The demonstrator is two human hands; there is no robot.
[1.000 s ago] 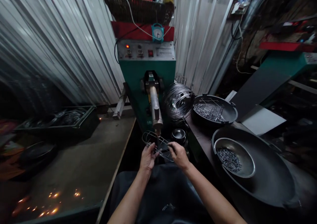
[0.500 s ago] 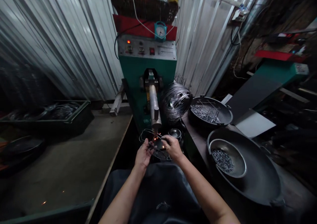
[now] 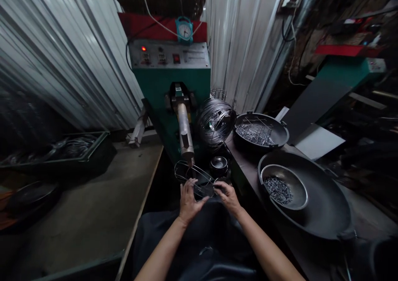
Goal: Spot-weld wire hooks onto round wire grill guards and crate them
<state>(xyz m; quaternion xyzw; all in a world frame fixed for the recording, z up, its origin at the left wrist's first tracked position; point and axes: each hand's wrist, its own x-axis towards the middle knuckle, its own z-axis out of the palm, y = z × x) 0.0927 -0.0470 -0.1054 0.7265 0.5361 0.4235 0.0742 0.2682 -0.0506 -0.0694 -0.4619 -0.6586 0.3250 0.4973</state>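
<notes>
Left hand (image 3: 188, 203): is spreading thumb from fingers, fingertips meeting the bent-wire frame (image 3: 203, 173); whether it is gripping, I cannot tell.
Right hand (image 3: 228, 196): is pinching the frame's right end.
Bent-wire frame: is hanging just beneath the electrode tip (image 3: 190, 161); contact is not showing clearly.
Green machine (image 3: 149, 88): is glowing at one red lamp (image 3: 143, 49).
Steel bowl (image 3: 300, 185): is sitting inside a black wok (image 3: 329, 206), holding short metal pieces (image 3: 277, 190).
</notes>
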